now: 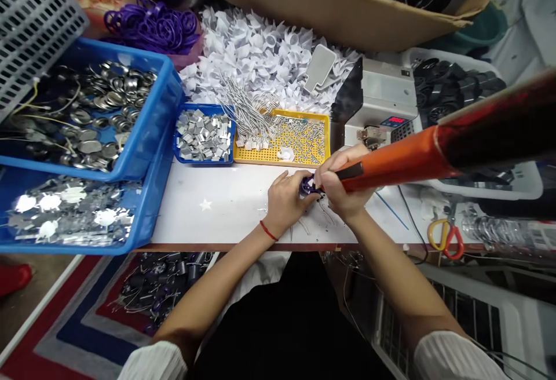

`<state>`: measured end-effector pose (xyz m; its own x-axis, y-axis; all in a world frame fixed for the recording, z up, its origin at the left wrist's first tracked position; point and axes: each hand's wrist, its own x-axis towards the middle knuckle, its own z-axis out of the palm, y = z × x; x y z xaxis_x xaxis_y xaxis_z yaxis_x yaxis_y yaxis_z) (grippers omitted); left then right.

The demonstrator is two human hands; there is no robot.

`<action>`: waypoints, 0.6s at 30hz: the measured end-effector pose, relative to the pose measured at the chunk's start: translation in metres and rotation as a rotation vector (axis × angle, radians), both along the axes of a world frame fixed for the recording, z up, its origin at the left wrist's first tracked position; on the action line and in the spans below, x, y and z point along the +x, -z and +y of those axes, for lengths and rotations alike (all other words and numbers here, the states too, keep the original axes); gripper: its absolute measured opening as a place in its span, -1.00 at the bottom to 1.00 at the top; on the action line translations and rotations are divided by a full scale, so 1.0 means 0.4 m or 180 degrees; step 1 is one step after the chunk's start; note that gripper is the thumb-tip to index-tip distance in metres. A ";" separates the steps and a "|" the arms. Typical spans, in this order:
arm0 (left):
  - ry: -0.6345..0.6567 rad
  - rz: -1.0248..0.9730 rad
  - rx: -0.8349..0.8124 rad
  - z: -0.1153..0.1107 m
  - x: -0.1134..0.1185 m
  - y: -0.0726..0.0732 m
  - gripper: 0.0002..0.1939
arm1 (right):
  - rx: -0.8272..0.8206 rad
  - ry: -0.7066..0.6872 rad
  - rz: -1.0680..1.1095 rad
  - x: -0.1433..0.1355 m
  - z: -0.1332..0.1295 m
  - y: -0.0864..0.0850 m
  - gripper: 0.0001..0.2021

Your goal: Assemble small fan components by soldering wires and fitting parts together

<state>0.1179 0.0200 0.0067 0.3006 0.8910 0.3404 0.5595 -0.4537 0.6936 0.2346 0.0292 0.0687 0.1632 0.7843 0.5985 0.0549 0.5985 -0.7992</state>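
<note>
My left hand [287, 197], with a red string at the wrist, pinches a small round part with a purple rim [306, 185] against the white worktop [234, 194]. Fingers hide much of that part. My right hand [345, 189] is closed around the lower end of an orange electric screwdriver [399, 157], whose dark upper body slants up to the right, close to the camera. Its tip is hidden by my fingers, over the purple-rimmed part. Loose thin wires [328, 215] lie on the worktop just under my hands.
Beyond my hands are a yellow tray of small screws [299, 163], white wires [249, 116] and a blue tray of metal pieces [178, 157]. Blue bins [167, 96] stand left. A machine with a red display [386, 87] and scissors [452, 241] are right.
</note>
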 end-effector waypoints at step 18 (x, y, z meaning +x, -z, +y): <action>0.0168 0.0134 0.0263 -0.008 -0.053 -0.035 -0.37 | 0.0611 0.1776 0.0175 0.239 0.151 -0.091 -0.71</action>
<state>0.0969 0.0169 0.0205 0.3618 0.8429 0.3982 0.5611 -0.5380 0.6290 0.3303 0.0895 0.1052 0.5548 0.4495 0.7001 0.3645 0.6252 -0.6902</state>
